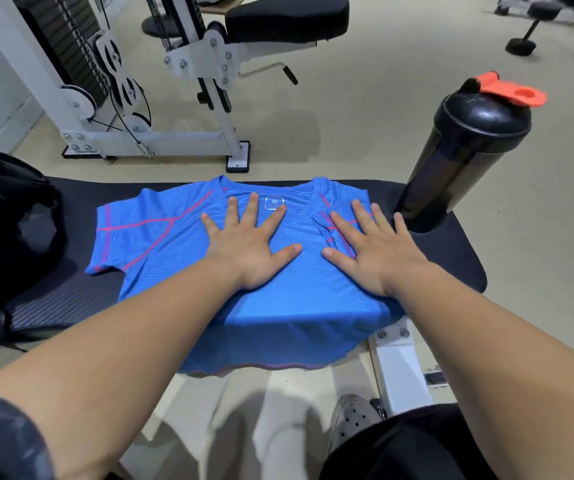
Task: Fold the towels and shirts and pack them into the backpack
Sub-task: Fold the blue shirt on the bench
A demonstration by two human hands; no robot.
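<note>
- Head view: both hands lie flat, palms down, fingers straight and spread, on a blue shirt with pink seam lines; neither hand grasps anything.
- Left hand presses the chest of the shirt just below the neckline, its fingertips reaching a small square label inside the collar.
- Right hand rests just beside the left, thumbs pointing toward each other and apart, and covers the shirt's edge on that side, where the sleeve lies folded inward under its fingers.
- Under both hands the shirt is spread on a black padded counter, collar on the far side of the hands; its other sleeve lies flat and open, out past the left hand.
- On the near side of the wrists the shirt's hem hangs over the counter's edge.
- Out past the left hand, at the counter's end, sits a black backpack, apart from the shirt.
- Beyond the right hand's fingertips a dark shaker bottle with an orange flip cap stands upright on the counter, near the little finger but not touching it.
- Far beyond both hands a white gym machine stands on the beige floor.
- Below the right forearm a grey perforated shoe shows on the floor.
</note>
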